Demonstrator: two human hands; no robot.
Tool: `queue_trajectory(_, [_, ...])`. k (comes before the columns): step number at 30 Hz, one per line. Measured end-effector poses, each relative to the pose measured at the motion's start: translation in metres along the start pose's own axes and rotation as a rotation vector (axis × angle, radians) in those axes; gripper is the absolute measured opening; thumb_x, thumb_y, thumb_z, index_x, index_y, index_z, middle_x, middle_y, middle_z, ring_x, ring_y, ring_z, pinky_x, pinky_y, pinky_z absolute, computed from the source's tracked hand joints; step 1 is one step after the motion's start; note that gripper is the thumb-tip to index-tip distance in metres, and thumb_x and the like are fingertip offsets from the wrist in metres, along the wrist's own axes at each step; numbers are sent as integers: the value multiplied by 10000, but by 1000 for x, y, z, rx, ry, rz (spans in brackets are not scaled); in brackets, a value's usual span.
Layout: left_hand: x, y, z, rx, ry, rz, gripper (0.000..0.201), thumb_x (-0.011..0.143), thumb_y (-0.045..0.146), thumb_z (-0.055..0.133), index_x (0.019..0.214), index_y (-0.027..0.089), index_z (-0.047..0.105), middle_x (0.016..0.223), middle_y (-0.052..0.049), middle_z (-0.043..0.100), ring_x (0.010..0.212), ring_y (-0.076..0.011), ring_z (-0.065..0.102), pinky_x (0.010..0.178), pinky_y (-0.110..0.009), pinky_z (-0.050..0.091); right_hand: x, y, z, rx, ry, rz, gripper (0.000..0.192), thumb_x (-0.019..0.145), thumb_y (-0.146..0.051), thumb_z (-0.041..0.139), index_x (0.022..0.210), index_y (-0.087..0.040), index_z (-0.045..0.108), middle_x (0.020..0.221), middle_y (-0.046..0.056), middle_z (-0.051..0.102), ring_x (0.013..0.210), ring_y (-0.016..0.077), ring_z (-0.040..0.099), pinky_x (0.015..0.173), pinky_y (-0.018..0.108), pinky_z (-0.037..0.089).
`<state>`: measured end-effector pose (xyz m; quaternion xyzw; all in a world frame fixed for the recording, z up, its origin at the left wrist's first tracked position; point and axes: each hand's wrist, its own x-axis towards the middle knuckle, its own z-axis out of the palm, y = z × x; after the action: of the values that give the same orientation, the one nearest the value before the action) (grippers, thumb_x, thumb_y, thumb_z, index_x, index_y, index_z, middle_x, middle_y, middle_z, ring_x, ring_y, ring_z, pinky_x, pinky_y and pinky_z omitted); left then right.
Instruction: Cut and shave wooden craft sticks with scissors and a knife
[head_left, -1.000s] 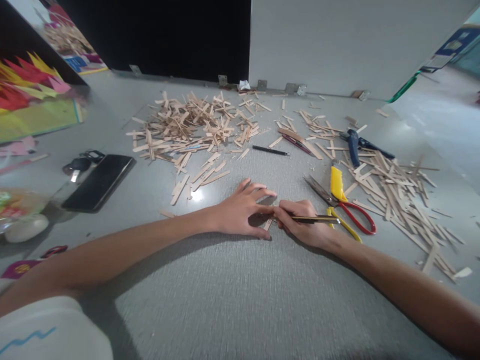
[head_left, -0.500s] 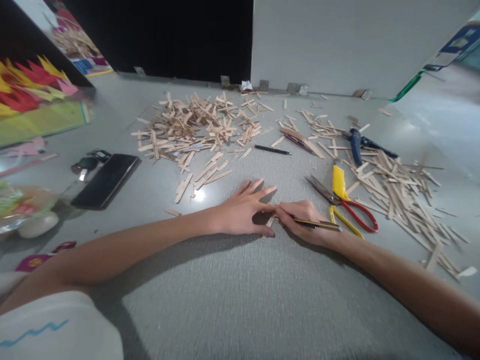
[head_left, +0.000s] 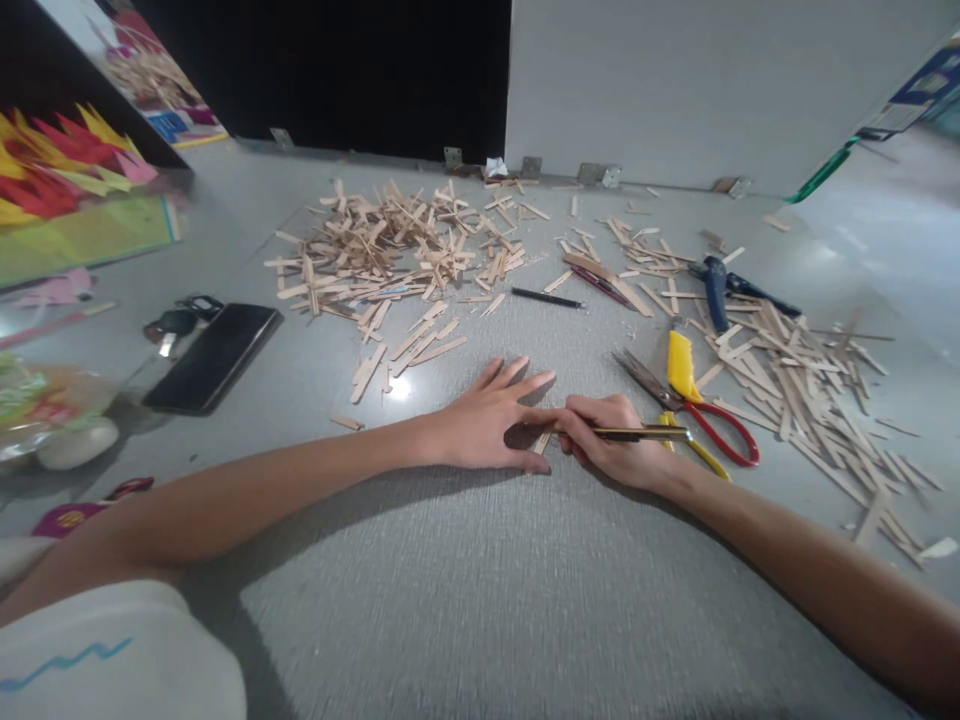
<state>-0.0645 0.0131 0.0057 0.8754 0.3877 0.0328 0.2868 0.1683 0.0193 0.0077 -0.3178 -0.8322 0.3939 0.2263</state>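
My left hand (head_left: 491, 420) lies flat on the grey floor with fingers spread, pressing down a small wooden stick (head_left: 538, 441) that shows between the two hands. My right hand (head_left: 611, 440) is closed on a thin dark and gold pen-like tool (head_left: 645, 433), its tip at the stick beside my left fingertips. Red and yellow handled scissors (head_left: 705, 425) lie just right of my right hand.
A big heap of wooden sticks (head_left: 390, 250) lies ahead, another heap (head_left: 795, 380) to the right with blue pliers (head_left: 712, 285). A black pen (head_left: 546, 297) lies ahead of my hands. A black phone (head_left: 214, 355) and keys (head_left: 176, 320) rest at left, coloured paper (head_left: 67, 165) beyond.
The hands stay in place on the stick. The tool in my right hand has tilted slightly, from level to angled and back to level. The view has shifted a little.
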Motion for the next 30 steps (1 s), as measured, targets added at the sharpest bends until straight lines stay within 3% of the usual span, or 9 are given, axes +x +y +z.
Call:
queue_trajectory(9, [0, -3, 3, -9, 34, 19, 596, 934, 730, 736, 1420, 385, 731, 1824, -39, 256, 1686, -497, 38, 1322, -745, 45, -2, 1, 3, -27, 11, 13, 454, 1122, -411, 468, 711, -229, 529, 555, -30, 588, 491, 101, 519, 535, 258, 383])
queue_trajectory(14, [0, -5, 4, -24, 29, 23, 601, 930, 753, 722, 1399, 377, 746, 1833, -27, 224, 1685, -499, 26, 1325, -740, 32, -1, 1, 2, -37, 5, 26, 429, 1116, -367, 472, 716, -223, 532, 571, -37, 584, 503, 94, 511, 557, 258, 384])
queue_trajectory(24, [-1, 1, -2, -9, 9, 5, 561, 951, 719, 726, 1385, 364, 746, 1836, -52, 203, 1690, -479, 4, 1318, -751, 40, 1, 8, 3, -157, -9, -202, 431, 1154, -360, 394, 756, -229, 499, 631, -39, 520, 535, 102, 452, 553, 264, 338])
queue_trajectory(30, [0, 4, -6, 8, -9, -21, 538, 948, 692, 744, 1389, 384, 738, 1833, -21, 222, 1694, -465, 26, 1321, -738, 66, 3, 2, -4, -173, -137, -268, 381, 1154, -328, 377, 855, -212, 584, 681, -19, 589, 577, 113, 497, 594, 266, 369])
